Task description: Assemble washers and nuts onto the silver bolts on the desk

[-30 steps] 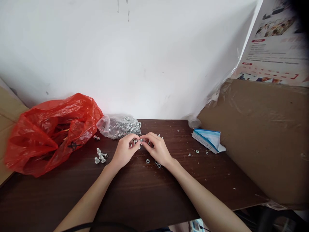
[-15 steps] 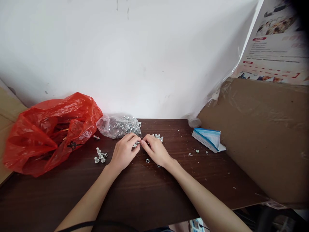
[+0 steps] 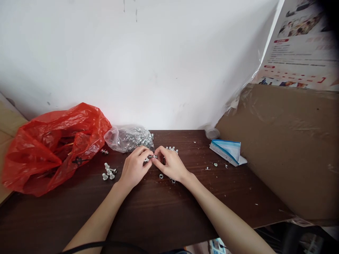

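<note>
A small metal bolt (image 3: 151,156) lies sideways between my two hands, just above the table. My left hand (image 3: 135,165) is closed, its thumb and forefinger pinching the left part of the bolt. The thumb and fingertips of my right hand (image 3: 171,165) close on the bolt's right end, around what looks like a nut (image 3: 155,156). The fingers partly cover both pieces. Behind my right hand stand several bolts (image 3: 171,149) in a cluster. Two loose nuts lie by my right wrist, one hex nut (image 3: 161,176) and another nut (image 3: 173,181).
A clear bag of hardware (image 3: 129,138) sits behind my left hand, beside a large red plastic bag (image 3: 58,141). Several bolts (image 3: 109,172) lie left of my left wrist. At right are a blue-and-white packet (image 3: 225,151), a clear cup (image 3: 212,133) and a cardboard panel (image 3: 286,148).
The fingers of my right hand have shifted and opened out slightly around the bolt's end, so more of the metal shows. The view has moved slightly.
</note>
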`<state>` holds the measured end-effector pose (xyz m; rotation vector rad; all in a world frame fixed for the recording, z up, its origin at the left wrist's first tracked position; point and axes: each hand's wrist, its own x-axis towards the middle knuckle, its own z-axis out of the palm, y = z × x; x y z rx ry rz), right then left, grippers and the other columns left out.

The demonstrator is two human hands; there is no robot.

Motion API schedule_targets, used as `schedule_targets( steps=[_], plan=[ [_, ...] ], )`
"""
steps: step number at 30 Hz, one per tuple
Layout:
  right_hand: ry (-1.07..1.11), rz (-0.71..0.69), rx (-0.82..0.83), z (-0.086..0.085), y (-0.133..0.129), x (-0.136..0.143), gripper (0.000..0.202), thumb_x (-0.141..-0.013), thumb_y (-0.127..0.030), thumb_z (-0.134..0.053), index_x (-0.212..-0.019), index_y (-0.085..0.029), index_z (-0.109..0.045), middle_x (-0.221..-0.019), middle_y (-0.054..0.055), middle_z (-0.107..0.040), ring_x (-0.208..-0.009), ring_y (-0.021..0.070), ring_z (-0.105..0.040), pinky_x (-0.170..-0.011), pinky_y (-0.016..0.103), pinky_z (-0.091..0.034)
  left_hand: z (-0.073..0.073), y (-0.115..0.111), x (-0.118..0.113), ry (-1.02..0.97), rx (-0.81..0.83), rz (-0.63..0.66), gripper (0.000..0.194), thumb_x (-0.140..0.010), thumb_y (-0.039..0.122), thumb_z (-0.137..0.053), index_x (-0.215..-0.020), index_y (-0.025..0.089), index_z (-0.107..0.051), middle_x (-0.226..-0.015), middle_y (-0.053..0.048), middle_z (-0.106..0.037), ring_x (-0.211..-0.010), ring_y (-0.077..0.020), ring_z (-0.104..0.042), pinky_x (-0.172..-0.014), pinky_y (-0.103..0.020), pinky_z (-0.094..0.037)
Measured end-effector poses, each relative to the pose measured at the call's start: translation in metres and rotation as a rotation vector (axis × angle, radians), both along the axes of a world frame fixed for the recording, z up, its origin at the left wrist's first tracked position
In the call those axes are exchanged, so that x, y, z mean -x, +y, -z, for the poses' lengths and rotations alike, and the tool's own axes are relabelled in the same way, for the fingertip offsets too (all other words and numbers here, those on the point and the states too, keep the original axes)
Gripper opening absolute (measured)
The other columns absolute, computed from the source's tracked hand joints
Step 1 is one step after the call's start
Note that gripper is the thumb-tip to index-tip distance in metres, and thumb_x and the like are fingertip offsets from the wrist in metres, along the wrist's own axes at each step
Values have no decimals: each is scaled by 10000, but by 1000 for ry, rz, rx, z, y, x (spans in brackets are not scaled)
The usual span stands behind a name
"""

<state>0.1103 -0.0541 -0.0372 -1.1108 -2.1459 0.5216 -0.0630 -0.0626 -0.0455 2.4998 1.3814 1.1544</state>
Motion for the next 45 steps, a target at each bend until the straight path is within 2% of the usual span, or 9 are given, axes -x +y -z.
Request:
schedule_targets(
  steps=[8,11,16,21,27,32,40,45],
  plan=[
    [-47,33,-61,4,3,2,387,-984,-345,-336,-636,-189,-398,-634,-6,-505,-593,119,-453,-581,240,-303,-1,-1,-3,39,-1,-21,105,-868,161,-519,-913,197,-607,-910,-20,-632,-786,-141,-581,-663,-241,-453],
    [-20,41,-24,1,1,0,314,-963,-355,-395,-694,-194,-425,-623,-27,-512,-572,112,-459,-571,231,-300,0,-1,-2,26,-13,-26,100,-862,161,-533,-919,199,-606,-922,-22,-633,-820,-151,-579,-673,-245,-453],
    [-23,41,37,-1,-1,1,176,-878,-355,-548,-829,-210,-460,-601,-62,-527,-538,109,-472,-544,216,-292,0,0,0,12,19,-35,124,-839,118,-549,-915,200,-603,-927,-17,-630,-756,-136,-566,-639,-242,-442],
    [-50,55,27,2,0,3,192,-916,-360,-490,-804,-204,-474,-616,-47,-529,-554,113,-478,-550,219,-288,1,0,0,19,41,-8,131,-855,131,-527,-935,205,-601,-943,-17,-631,-761,-134,-576,-631,-238,-443],
    [-120,47,-25,5,3,3,389,-974,-363,-373,-633,-181,-416,-609,-12,-511,-554,106,-452,-540,228,-256,3,1,-3,48,12,14,115,-862,147,-514,-922,197,-599,-954,-26,-627,-857,-161,-591,-744,-273,-472],
    [-124,37,-30,8,4,2,444,-995,-381,-310,-616,-179,-424,-566,-10,-483,-524,108,-444,-537,236,-252,3,1,-3,57,14,9,128,-875,169,-508,-957,199,-601,-953,-33,-625,-847,-160,-586,-694,-257,-469],
    [-61,106,-39,5,6,1,404,-983,-349,-337,-618,-190,-400,-567,-15,-477,-524,113,-423,-544,233,-267,0,-1,-4,39,-19,-92,125,-873,197,-525,-958,199,-617,-850,-13,-627,-704,-127,-569,-629,-234,-440],
    [-42,115,-31,3,4,1,327,-968,-368,-376,-694,-199,-430,-582,-30,-488,-533,116,-448,-558,223,-284,0,-1,-3,33,-23,-78,131,-865,176,-520,-951,196,-617,-855,-19,-620,-695,-124,-560,-635,-233,-446]
  ],
)
